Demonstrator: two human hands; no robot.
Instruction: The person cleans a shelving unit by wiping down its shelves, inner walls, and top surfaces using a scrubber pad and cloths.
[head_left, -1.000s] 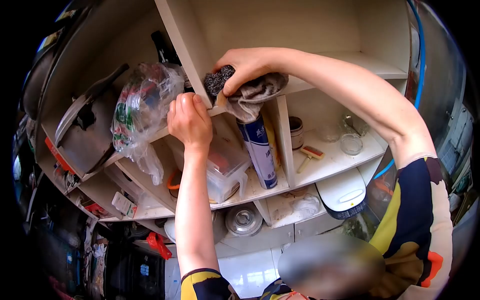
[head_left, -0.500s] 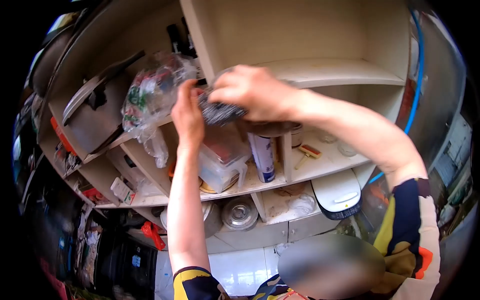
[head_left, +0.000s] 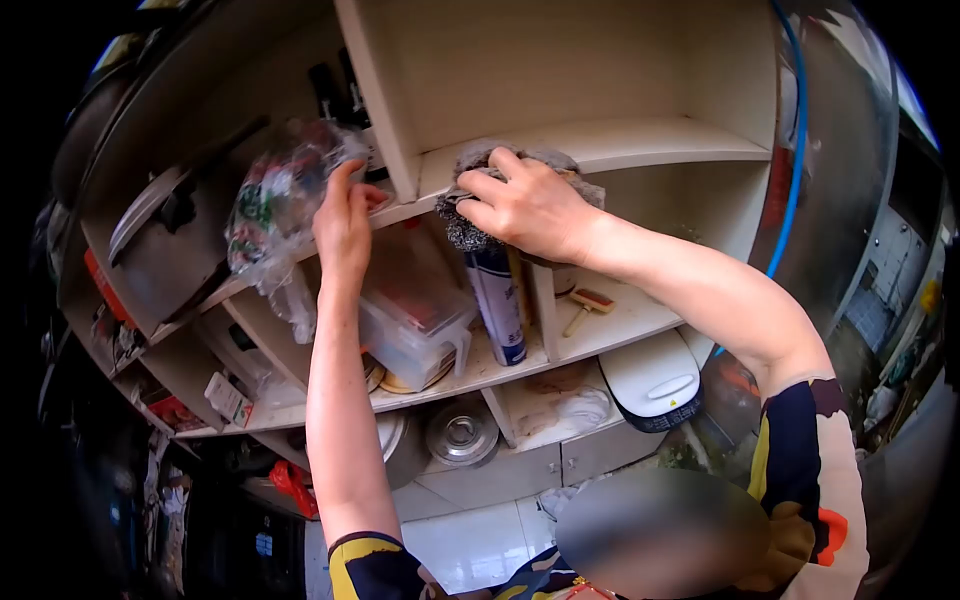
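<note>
My right hand is wrapped over a grey cloth and a dark steel-wool scourer at the front edge of the upper shelf. The scourer hangs just above a blue and white spray can. My left hand is raised beside the plastic bag, its fingers apart and near the shelf edge. Nothing shows in its grasp.
Below stand a clear plastic box, a brush, a metal lid and a white appliance. A pressure cooker is at the left. A blue hose runs down the right.
My right hand has moved from the divider rightward along the shelf edge with the cloth and scourer. My left hand has come off the divider, and its fingers have opened.
</note>
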